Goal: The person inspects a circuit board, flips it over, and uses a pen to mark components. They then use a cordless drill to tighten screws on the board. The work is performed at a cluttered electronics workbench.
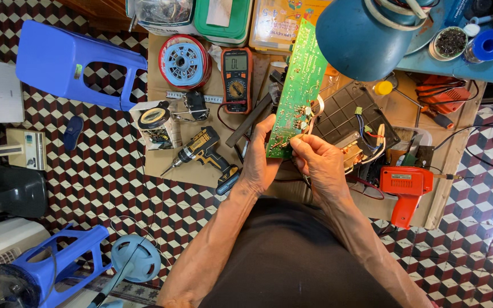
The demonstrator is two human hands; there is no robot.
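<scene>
My left hand (259, 159) grips the lower left edge of a long green circuit board (298, 85), which stands tilted up and away over the low wooden table (161, 165). At the board's lower right corner, my right hand (319, 162) pinches it next to a pale flat ribbon cable (317, 110). Behind the board lies a black open appliance case (352, 117) with coloured wires and a small transformer.
A cordless drill (202, 149), an orange-cased multimeter (237, 80), a red wire spool (184, 61), a tape roll (154, 118) and an orange soldering gun (406, 191) lie on the table. A blue lamp shade (363, 37) hangs above. Blue plastic stools (75, 65) stand on the checkered floor.
</scene>
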